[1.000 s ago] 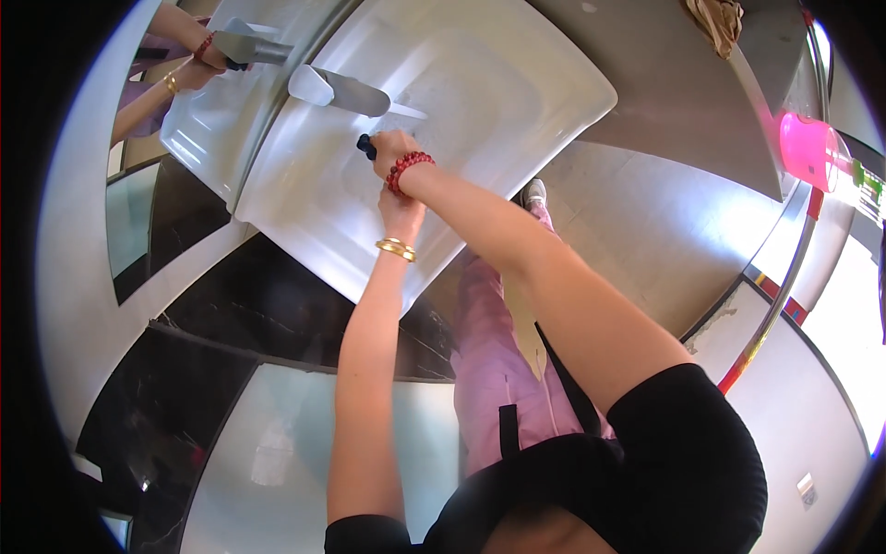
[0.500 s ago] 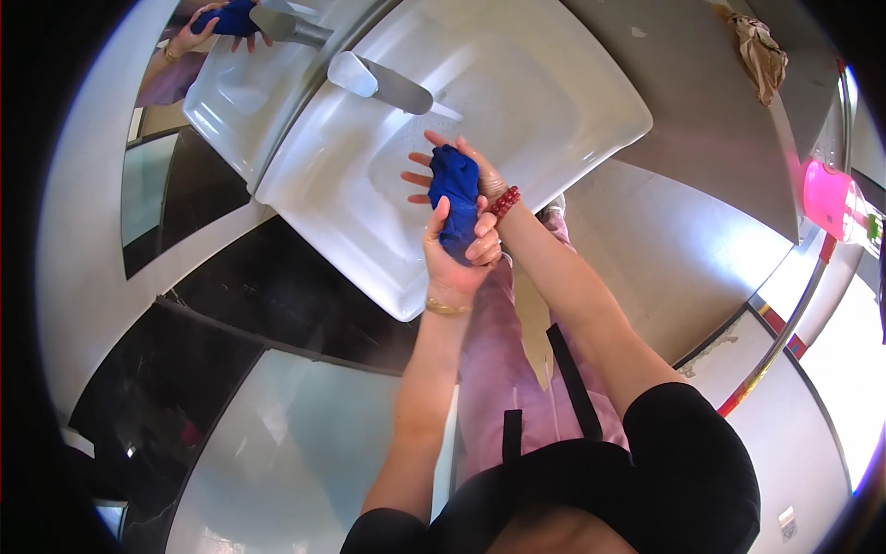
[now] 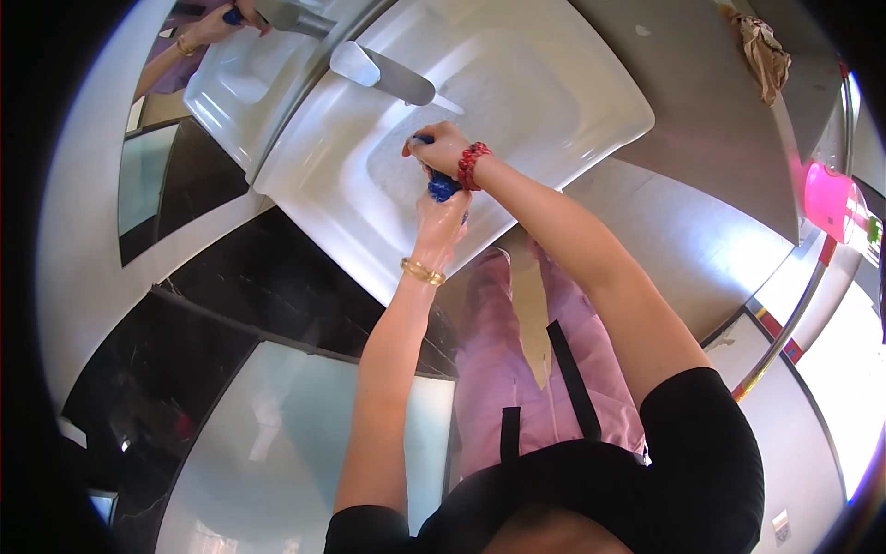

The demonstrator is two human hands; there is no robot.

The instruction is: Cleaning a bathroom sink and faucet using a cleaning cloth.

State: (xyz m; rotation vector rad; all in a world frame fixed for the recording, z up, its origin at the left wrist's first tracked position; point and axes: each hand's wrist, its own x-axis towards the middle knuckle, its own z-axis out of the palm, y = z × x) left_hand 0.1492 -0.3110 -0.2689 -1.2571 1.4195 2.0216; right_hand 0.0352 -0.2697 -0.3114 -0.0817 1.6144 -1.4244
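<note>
A wet blue cloth point(image 3: 444, 189) is bunched up between my two hands over the white washbasin point(image 3: 572, 111). My right hand point(image 3: 445, 148), with red beads at its wrist, is closed round the upper end of the cloth, below the tap's spout. Closer to me, my left hand point(image 3: 441, 224), with a gold bangle, grips the lower end. Most of the cloth is hidden inside the fingers. From the grey metal tap point(image 3: 399, 81) a short stream of water runs into the basin.
A mirror point(image 3: 217, 69) stands along the basin's left side and reflects a hand and the basin. Crumpled brown paper point(image 3: 761, 55) lies on the grey surface at upper right. A pink container point(image 3: 828, 198) is at far right, beside a pipe. Black stone panels point(image 3: 268, 277) lie left.
My right hand has gone from spread fingers under the cloth to a closed grip on it. The cloth is now bunched and twisted between both hands, which have moved slightly away from me.
</note>
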